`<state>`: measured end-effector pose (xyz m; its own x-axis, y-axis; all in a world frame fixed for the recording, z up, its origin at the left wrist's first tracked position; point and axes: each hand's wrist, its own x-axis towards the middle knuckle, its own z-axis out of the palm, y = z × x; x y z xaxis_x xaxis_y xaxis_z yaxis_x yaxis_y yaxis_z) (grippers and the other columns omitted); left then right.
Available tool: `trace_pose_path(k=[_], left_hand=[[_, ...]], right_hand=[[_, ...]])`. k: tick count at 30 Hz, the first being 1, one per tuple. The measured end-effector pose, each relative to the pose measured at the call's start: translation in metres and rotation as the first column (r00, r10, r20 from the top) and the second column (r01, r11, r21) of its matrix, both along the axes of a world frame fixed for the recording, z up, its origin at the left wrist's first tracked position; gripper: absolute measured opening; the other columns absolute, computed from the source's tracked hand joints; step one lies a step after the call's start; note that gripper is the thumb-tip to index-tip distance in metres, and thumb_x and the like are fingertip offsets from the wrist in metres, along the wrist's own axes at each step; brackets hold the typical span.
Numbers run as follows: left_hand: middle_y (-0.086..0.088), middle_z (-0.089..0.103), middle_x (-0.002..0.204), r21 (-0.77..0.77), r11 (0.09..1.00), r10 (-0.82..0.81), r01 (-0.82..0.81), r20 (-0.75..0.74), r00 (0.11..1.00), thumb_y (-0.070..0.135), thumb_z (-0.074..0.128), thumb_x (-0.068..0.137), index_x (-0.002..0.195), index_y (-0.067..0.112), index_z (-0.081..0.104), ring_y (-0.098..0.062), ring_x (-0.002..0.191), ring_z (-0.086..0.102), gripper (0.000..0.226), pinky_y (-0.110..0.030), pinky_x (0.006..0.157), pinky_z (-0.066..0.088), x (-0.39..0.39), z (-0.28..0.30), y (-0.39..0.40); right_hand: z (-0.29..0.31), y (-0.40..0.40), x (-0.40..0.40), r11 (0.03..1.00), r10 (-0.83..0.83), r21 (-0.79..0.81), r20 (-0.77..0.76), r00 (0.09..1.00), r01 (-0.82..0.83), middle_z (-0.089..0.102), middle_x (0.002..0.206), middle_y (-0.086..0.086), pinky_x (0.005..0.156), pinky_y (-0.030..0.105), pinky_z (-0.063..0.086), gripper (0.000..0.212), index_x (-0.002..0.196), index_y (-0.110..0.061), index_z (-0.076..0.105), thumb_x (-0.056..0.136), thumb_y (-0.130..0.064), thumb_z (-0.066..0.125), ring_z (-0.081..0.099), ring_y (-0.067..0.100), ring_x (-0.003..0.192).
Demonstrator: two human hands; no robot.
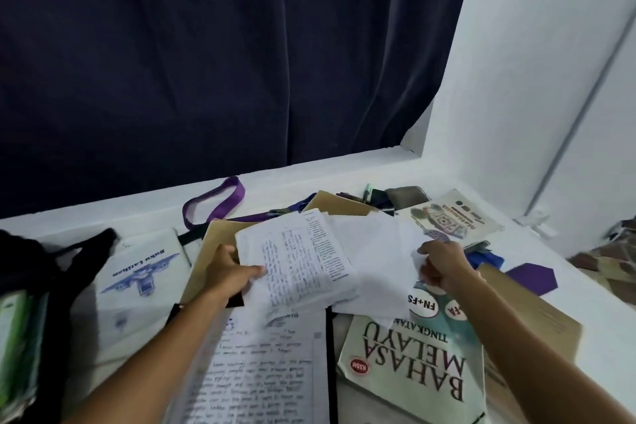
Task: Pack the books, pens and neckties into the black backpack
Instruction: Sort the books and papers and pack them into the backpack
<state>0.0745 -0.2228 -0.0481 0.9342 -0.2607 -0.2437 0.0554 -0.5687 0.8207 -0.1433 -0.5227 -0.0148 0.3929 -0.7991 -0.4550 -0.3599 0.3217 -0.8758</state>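
Note:
An open handwritten exercise book (299,261) is lifted above the white table (585,303). My left hand (229,272) grips its left edge, thumb on the page. My right hand (444,265) pinches the loose white pages (375,268) on its right side. Below lie another open written notebook (261,372) and a green "Bahasa Melayu" book (413,365). A white "Buku Latihan" book (144,279) lies at the left beside the black backpack (31,286), which stands open at the left edge. Pens (368,194) and a purple necktie (531,279) lie further back and right.
A purple lanyard strap (220,199) loops at the table's back edge under a dark curtain (223,51). A "Matematik" book (454,217) and brown-covered books (537,317) lie at the right. Green books (13,337) show inside the backpack. A white wall (550,62) stands on the right.

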Motion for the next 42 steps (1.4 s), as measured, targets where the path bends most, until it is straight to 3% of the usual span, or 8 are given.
trace_pose_path(k=[7,12,17,20,25,31,36,42], left_hand=[[-0.009,0.062,0.106,-0.053,0.998,-0.042,0.044,0.044,0.998,0.004,0.086,0.068,0.120,0.013,0.049,-0.013,0.071,0.061,0.064,-0.022,0.050,0.047,-0.019,0.011,-0.043],[-0.008,0.059,0.114,-0.040,0.991,-0.126,0.130,0.093,0.988,0.009,0.088,0.066,0.123,0.014,0.053,-0.021,0.100,0.059,0.067,-0.024,0.069,0.047,-0.025,0.008,-0.067],[-0.005,0.059,0.109,-0.095,0.967,-0.222,0.235,0.127,0.967,0.005,0.082,0.071,0.117,0.011,0.057,-0.013,0.091,0.057,0.052,-0.014,0.067,0.045,-0.042,0.004,-0.086],[0.002,0.057,0.101,-0.071,0.955,-0.273,0.289,0.177,0.945,0.004,0.079,0.073,0.108,0.013,0.061,-0.007,0.087,0.051,0.040,-0.008,0.067,0.041,-0.052,0.002,-0.093],[0.004,0.052,0.088,-0.193,0.976,-0.071,0.100,0.153,0.986,0.000,0.078,0.070,0.104,0.011,0.060,-0.014,0.081,0.051,0.041,-0.017,0.061,0.041,-0.056,0.002,-0.097],[-0.003,0.059,0.108,-0.389,0.914,0.082,-0.111,-0.092,0.992,0.003,0.081,0.070,0.116,0.015,0.053,-0.017,0.096,0.058,0.055,-0.026,0.071,0.046,-0.062,0.007,-0.105],[-0.007,0.070,0.103,-0.430,0.898,-0.011,-0.095,-0.238,0.971,0.002,0.082,0.071,0.107,0.007,0.063,-0.023,0.092,0.068,0.041,-0.037,0.086,0.055,-0.065,0.014,-0.113],[-0.009,0.074,0.107,-0.588,0.807,-0.212,0.060,-0.193,0.958,-0.009,0.071,0.079,0.097,0.011,0.070,-0.024,0.095,0.071,0.027,-0.038,0.084,0.056,-0.076,0.044,-0.120]], right_hand=[[-0.001,-0.006,0.012,0.989,0.102,-0.105,-0.038,0.994,-0.105,0.048,0.060,0.015,0.047,0.025,0.033,0.015,0.072,-0.001,0.051,0.085,0.001,0.056,0.043,0.022,0.047],[-0.002,0.001,0.023,0.976,0.174,-0.132,0.014,0.985,-0.171,0.053,0.071,0.008,0.057,0.028,0.043,0.015,0.074,-0.008,0.056,0.086,0.001,0.053,0.049,0.018,0.059],[0.000,0.016,0.035,0.991,0.131,-0.054,0.130,0.983,-0.125,0.047,0.078,0.027,0.063,0.035,0.038,0.027,0.113,0.018,0.052,0.087,0.010,0.049,0.047,0.026,0.068],[-0.003,0.019,0.037,0.994,0.108,-0.012,0.167,0.980,-0.107,0.055,0.093,0.025,0.068,0.038,0.038,0.036,0.121,0.004,0.053,0.086,0.010,0.051,0.049,0.030,0.075],[-0.008,0.013,0.031,0.991,0.102,0.062,0.200,0.974,-0.117,0.049,0.076,0.018,0.063,0.037,0.039,0.013,0.090,0.006,0.056,0.079,0.007,0.064,0.046,0.030,0.067],[0.000,0.020,0.020,0.916,0.201,0.274,0.322,0.925,-0.294,0.070,0.100,0.029,0.080,0.053,0.056,0.028,0.108,0.013,0.059,0.082,0.006,0.067,0.069,0.047,0.088],[-0.004,0.023,0.020,0.922,0.230,0.218,0.358,0.905,-0.320,0.070,0.105,0.027,0.088,0.060,0.051,0.034,0.114,0.005,0.060,0.082,0.018,0.060,0.068,0.046,0.093],[0.027,0.015,0.006,0.941,0.269,0.037,0.522,0.809,-0.337,0.069,0.112,0.021,0.095,0.063,0.046,0.029,0.106,-0.001,0.064,0.084,0.016,0.056,0.064,0.042,0.106]])
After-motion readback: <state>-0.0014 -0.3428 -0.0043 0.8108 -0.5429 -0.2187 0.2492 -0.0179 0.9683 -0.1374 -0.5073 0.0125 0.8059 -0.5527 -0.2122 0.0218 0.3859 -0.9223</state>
